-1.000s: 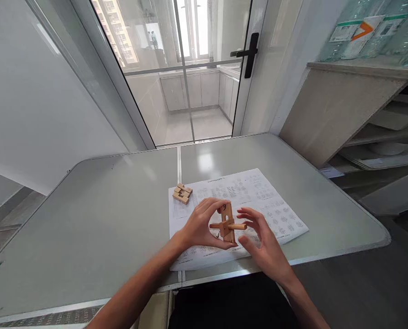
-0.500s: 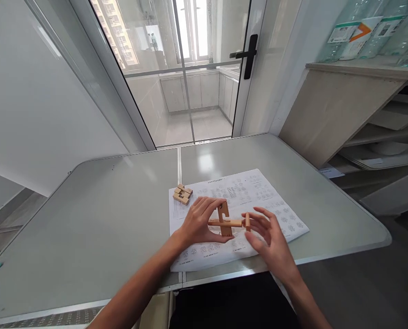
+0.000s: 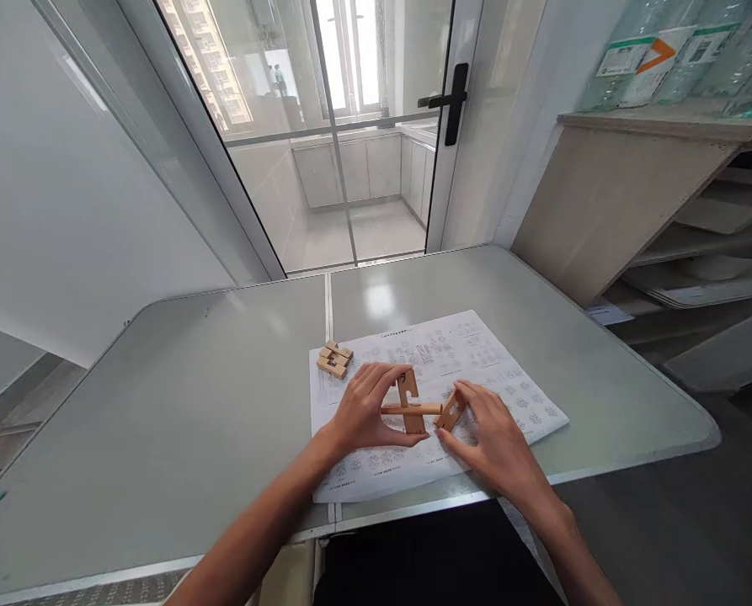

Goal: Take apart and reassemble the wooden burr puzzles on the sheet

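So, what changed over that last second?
The right hand, open beside the crossed pieces at first, now grips a wooden block, apparently drawn off them rightward and since tilted. The left hand still holds the crossed pieces; the wooden cluster stays on the paper.

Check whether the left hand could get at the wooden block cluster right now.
Probably yes: nothing visible stands between the left hand and the wooden block cluster, though that hand would likely need to release the crossed wooden pieces it holds.
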Demonstrator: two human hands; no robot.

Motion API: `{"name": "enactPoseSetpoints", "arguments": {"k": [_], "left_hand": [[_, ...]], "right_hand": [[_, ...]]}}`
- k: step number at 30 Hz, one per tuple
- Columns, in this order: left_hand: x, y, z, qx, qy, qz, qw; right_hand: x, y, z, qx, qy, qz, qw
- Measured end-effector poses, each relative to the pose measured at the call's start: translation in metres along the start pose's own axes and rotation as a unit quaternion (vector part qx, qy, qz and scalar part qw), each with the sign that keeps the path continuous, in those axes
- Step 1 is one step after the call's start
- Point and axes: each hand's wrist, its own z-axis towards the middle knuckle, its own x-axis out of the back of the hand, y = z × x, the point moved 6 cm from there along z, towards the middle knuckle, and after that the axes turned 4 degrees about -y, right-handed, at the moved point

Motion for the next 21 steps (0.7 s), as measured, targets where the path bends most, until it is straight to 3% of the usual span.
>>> {"name": "enactPoseSetpoints", "arguments": {"k": [7, 11, 16, 21], "left_hand": [[-0.006, 0.002, -0.003, -0.006, -0.032, -0.024, 0.999], [-0.010, 0.001, -0.004, -0.007, -0.056, -0.043, 0.997], [-0.010, 0.001, -0.003, -0.001, -0.064, -0.065, 0.996], [-0.010, 0.005, 0.000, -0.004, -0.092, -0.079, 0.993]], "right_hand": [[0.026, -0.036, -0.002, 0.100, 0.002, 0.109, 0.989], [0.024, -0.050, -0.002, 0.146, -0.015, 0.120, 0.982], [0.018, -0.049, -0.004, 0.149, -0.015, 0.118, 0.982], [0.019, -0.048, -0.008, 0.133, -0.055, 0.138, 0.980]]}}
